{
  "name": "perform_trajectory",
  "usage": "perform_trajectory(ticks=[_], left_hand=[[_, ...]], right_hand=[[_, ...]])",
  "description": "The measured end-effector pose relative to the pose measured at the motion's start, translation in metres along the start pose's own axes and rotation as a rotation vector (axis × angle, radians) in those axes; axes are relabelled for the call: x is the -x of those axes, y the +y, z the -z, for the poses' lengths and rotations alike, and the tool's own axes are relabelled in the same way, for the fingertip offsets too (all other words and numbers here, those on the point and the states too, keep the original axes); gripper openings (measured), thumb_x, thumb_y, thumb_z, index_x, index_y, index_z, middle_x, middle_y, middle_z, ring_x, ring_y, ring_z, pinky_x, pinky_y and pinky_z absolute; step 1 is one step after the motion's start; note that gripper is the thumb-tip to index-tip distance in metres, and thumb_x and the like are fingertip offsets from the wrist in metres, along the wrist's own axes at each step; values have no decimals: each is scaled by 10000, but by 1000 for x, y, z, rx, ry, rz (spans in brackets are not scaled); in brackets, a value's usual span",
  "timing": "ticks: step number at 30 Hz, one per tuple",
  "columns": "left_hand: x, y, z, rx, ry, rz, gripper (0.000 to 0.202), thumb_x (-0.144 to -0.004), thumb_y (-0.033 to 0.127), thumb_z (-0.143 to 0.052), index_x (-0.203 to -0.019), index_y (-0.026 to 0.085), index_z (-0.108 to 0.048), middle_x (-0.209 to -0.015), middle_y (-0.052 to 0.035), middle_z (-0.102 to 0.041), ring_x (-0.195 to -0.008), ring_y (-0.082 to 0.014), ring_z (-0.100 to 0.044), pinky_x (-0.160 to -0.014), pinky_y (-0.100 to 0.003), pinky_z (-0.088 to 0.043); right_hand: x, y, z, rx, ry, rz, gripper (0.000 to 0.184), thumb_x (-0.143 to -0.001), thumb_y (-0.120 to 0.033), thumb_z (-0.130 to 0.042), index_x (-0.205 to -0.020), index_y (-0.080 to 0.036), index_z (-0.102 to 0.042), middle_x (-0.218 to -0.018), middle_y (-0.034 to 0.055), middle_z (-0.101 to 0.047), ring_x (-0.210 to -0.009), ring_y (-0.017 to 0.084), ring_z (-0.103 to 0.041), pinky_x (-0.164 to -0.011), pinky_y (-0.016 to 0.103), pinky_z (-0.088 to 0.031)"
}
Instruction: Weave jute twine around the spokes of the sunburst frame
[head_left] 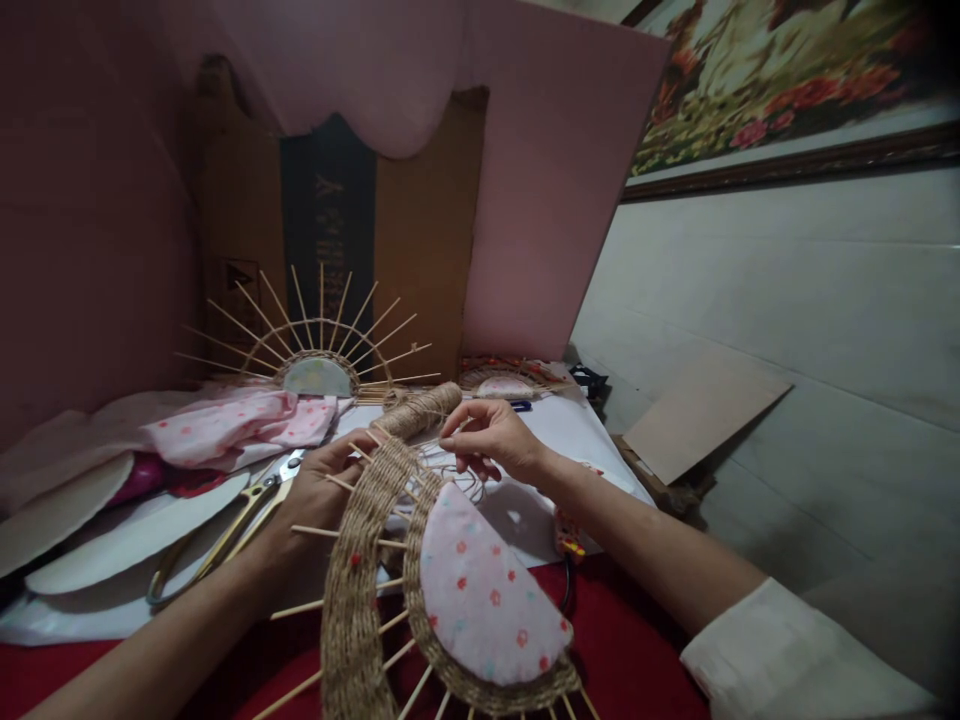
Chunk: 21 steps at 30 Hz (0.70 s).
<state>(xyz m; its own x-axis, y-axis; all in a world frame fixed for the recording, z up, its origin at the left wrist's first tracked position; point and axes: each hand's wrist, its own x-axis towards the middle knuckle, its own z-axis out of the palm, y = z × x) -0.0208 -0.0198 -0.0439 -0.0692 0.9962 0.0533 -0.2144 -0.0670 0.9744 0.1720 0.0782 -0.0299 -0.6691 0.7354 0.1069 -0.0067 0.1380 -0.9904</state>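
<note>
A half-round woven fan (360,580) of jute twine over thin wooden sticks stands tilted before me, with a semicircle of pink flowered fabric (487,590) at its centre. My left hand (326,490) grips its upper end from behind; some of those fingers are hidden by the weave. Just right of that end, my right hand (491,437) is closed in a pinch on a thin strand of jute twine. Loose loops of twine (472,485) hang below its fingers. Behind both hands lies a spool of jute twine (420,408).
Gold-handled scissors (225,530) and pale curved panels (139,540) lie at left, near crumpled dotted fabric (247,425). A second stick frame (319,375) stands at the back against a cardboard box (427,240). Another fan (502,385) lies behind my right hand. A tiled wall (787,290) is at right.
</note>
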Motion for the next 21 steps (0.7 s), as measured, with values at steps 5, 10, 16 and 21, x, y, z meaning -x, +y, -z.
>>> perform_trajectory(ticks=[5, 10, 16, 21], left_hand=[[-1, 1, 1, -71, 3, -11, 202, -683, 307, -733, -802, 164, -654, -694, 2, -655, -546, -124, -584, -514, -214, -458], [-11, -8, 11, -74, -11, -116, 190, -674, 309, -736, -772, 156, -682, -756, -2, -646, -622, -133, -598, -569, -225, -476], [-16, -11, 13, -70, -6, -137, 170, -651, 296, -748, -732, 158, -689, -760, -7, -644, -630, -132, -595, -579, -224, -478], [-16, -12, 13, -63, -7, -140, 194, -652, 315, -753, -742, 156, -687, -776, -8, -653, -648, -134, -598, -585, -217, -478]], right_hand=[[2, -4, -2, 178, -91, -55, 125, -716, -227, -644, -775, -168, -551, -440, -65, -588, -267, 59, -453, -233, 119, -282], [2, -1, -4, 261, -136, -47, 140, -742, -253, -617, -815, -173, -529, -426, -82, -568, -251, 57, -431, -226, 118, -284], [1, 0, -5, 267, -70, -36, 128, -757, -256, -596, -824, -164, -538, -432, -78, -566, -258, 58, -441, -235, 124, -302], [1, 3, -5, 275, -30, 5, 114, -747, -241, -605, -785, -166, -528, -467, -63, -584, -289, 63, -477, -242, 122, -292]])
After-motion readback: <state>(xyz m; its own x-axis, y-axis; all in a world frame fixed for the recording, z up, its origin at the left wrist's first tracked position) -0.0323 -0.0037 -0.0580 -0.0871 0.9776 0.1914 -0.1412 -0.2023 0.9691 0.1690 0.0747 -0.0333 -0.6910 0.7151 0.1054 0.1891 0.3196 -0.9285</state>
